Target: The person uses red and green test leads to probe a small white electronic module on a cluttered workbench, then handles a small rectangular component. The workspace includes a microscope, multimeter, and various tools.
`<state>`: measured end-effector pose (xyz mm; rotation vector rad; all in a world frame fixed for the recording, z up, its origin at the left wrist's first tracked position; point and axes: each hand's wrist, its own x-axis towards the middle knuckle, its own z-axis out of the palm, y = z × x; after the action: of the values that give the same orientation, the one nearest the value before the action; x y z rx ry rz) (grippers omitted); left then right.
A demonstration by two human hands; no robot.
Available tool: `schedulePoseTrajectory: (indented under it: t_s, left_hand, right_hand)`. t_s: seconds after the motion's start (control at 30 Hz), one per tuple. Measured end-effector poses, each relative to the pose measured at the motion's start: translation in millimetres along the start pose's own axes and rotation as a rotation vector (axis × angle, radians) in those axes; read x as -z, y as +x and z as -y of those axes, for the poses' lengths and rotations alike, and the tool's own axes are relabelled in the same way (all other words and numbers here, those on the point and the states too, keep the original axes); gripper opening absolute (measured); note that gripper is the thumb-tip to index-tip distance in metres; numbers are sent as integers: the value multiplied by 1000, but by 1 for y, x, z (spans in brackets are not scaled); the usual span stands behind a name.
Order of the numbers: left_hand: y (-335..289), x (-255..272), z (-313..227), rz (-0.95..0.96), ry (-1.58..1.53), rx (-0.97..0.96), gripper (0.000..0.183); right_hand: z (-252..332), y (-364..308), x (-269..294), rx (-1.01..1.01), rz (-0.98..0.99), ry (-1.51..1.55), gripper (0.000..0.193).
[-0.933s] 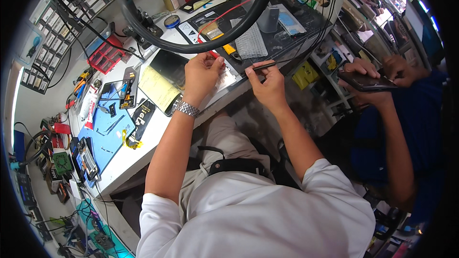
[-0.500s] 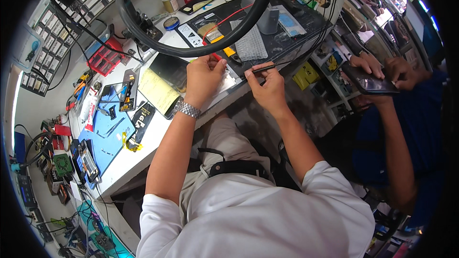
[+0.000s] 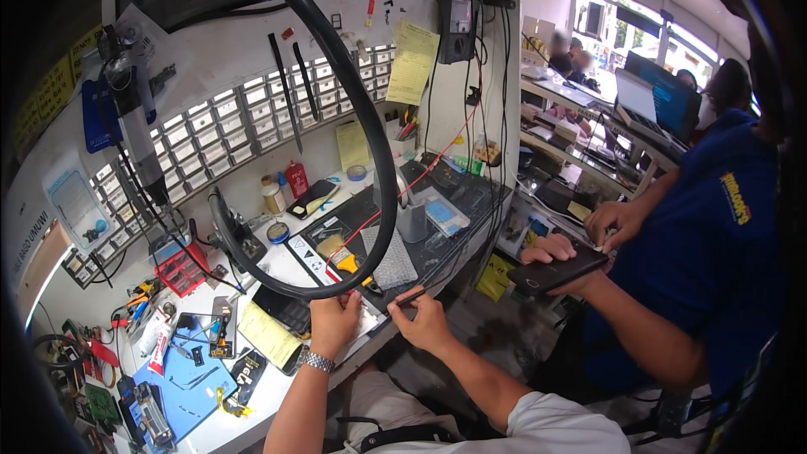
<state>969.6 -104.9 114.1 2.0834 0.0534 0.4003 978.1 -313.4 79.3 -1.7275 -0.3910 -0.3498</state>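
Observation:
My left hand [image 3: 334,324], with a metal-band watch at the wrist, is closed at the bench's front edge. A red test probe [image 3: 354,295] shows at its fingertips, and a red wire [image 3: 363,224] rises from there toward a meter [image 3: 457,27] on the wall. To its right, my right hand [image 3: 423,322] pinches a slim black probe [image 3: 411,296]. Whatever lies under the probe tips is mostly hidden by my fingers. Left of my left hand, a yellow paper slip [image 3: 267,329] lies on a dark phone-like device [image 3: 286,309].
A thick black hose [image 3: 382,143] arches over the bench before my hands. Beyond are a brush [image 3: 339,254], bubble wrap [image 3: 390,257] and a clear holder [image 3: 411,220]. A blue mat [image 3: 195,387] with parts lies left. At right, a co-worker's hands hold a dark tablet [image 3: 559,271].
The view has tilted up, so the wall, drawers, meter and shop beyond now show, and the bench sits lower. Both my hands keep nearly the same hold and place over the bench edge.

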Motion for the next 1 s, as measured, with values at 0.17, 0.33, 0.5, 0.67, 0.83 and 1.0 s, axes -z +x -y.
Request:
schedulePoseTrajectory:
  t_s: [0.17, 0.33, 0.5, 0.67, 0.83, 1.0]
  left_hand:
    - [-1, -3, 4, -33, -109, 39, 16]
    - [-3, -2, 2, -39, -114, 19, 15]
    - [-6, -1, 3, -48, -156, 51, 15]
    - [-8, -2, 3, -46, -165, 58, 16]
    - [-9, -3, 4, -45, -118, 49, 17]
    - [-8, -1, 3, -30, -52, 35, 15]
  right_hand:
    - [-1, -2, 1, -26, 5, -13, 27]
    - [-3, -3, -2, -2, -7, 1, 24]
    - [14, 45, 7, -53, -199, 514, 12]
    - [54, 196, 55, 218, -476, 603, 15]
    - [104, 380, 87, 310, -1046, 254, 25]
    - [131, 461, 110, 257, -1045, -163, 27]
